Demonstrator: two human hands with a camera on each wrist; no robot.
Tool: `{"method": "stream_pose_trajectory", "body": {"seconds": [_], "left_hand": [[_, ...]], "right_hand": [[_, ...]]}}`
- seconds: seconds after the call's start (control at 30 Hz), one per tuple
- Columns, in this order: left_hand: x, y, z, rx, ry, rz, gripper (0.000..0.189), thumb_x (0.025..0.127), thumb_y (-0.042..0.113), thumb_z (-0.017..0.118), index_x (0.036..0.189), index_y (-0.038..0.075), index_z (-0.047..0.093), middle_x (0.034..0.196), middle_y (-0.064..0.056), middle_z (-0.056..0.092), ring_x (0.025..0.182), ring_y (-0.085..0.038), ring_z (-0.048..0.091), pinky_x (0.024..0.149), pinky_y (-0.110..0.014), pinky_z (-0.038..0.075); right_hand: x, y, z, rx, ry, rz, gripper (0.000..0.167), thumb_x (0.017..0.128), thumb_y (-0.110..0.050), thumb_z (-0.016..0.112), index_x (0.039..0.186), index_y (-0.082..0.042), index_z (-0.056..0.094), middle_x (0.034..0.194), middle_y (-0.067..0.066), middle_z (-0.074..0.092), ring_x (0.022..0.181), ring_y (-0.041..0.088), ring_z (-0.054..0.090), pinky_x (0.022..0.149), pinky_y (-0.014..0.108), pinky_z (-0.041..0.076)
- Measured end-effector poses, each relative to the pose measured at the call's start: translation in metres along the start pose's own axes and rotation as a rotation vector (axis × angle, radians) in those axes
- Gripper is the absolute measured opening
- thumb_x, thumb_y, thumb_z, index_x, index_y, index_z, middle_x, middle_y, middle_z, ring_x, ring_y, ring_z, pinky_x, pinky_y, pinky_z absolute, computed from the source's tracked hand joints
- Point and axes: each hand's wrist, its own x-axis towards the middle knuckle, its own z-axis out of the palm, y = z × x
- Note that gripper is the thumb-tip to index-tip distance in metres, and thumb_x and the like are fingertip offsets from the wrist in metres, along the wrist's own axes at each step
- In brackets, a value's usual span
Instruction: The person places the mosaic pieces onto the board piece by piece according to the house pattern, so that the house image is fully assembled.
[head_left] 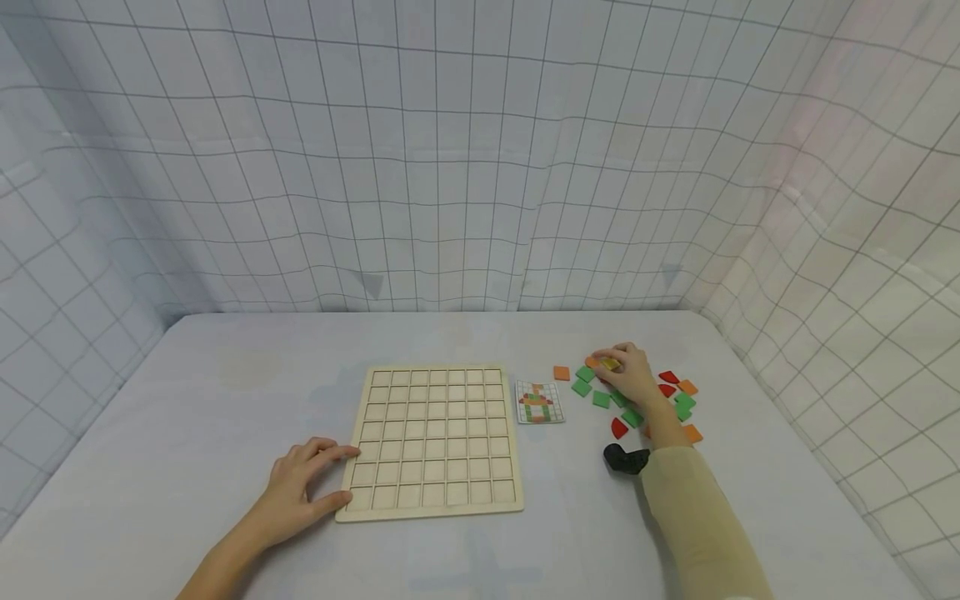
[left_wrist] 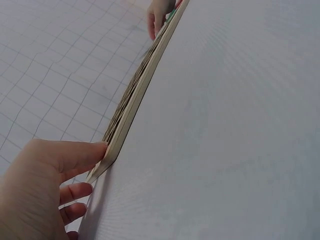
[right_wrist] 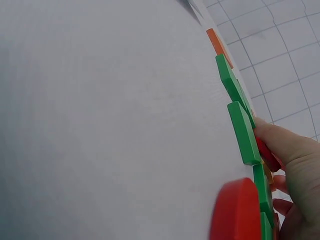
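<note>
- Head view: your left hand (head_left: 300, 479) has thumb and forefinger spread apart, their tips touching the left rim of the pale wooden gridded board (head_left: 435, 442), with no grip closed around it.
- The board lies flat before you, about as wide as it is deep, so no long axis stands out; its side rims run away from you.
- The small white printed card (head_left: 539, 402) lies just right of it, turned much the same way.
- Your right hand (head_left: 630, 375) bends down over scattered coloured tiles (head_left: 602, 400), fingertips at a yellow piece (head_left: 611, 364).
- Left wrist view: the board's edge slants from lower left to upper right, your thumb at its near corner.
- Right wrist view: the nearest whole green tile stretches steeply, top leaning left; your fingertips are mostly hidden, so I can't tell whether they pinch anything.
</note>
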Motion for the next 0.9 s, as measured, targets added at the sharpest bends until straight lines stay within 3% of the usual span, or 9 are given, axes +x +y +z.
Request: {"method": "stream_pose_trajectory", "body": {"seconds": [0.33,0.6,0.9], "left_hand": [[0.000,0.000,0.000,0.014,0.010,0.008,0.045,0.070,0.025,0.076,0.111,0.017,0.061,0.104,0.002,0.052,0.092,-0.017,0.042,0.070,-0.039,0.027],[0.000,0.001,0.001,0.019,0.005,-0.002,0.045,0.070,0.026,0.076,0.112,0.017,0.061,0.104,0.003,0.052,0.091,-0.017,0.043,0.070,-0.039,0.027],[0.000,-0.001,0.001,0.022,0.014,0.003,0.045,0.070,0.025,0.076,0.111,0.015,0.061,0.104,0.001,0.052,0.092,-0.018,0.044,0.071,-0.041,0.028]], "right_hand": [[0.000,-0.001,0.002,-0.019,0.007,0.016,0.029,0.087,-0.017,0.062,0.111,-0.001,0.062,0.116,0.023,0.043,0.108,0.039,0.034,0.083,0.053,0.030],[0.002,-0.003,0.002,0.018,0.043,0.020,0.037,0.086,-0.028,0.064,0.112,-0.002,0.061,0.115,0.020,0.046,0.109,0.036,0.037,0.089,0.053,0.031],[0.011,-0.040,0.001,0.063,0.078,-0.167,0.031,0.085,-0.018,0.066,0.110,-0.002,0.061,0.112,0.020,0.049,0.103,0.035,0.043,0.087,0.051,0.035]]}}
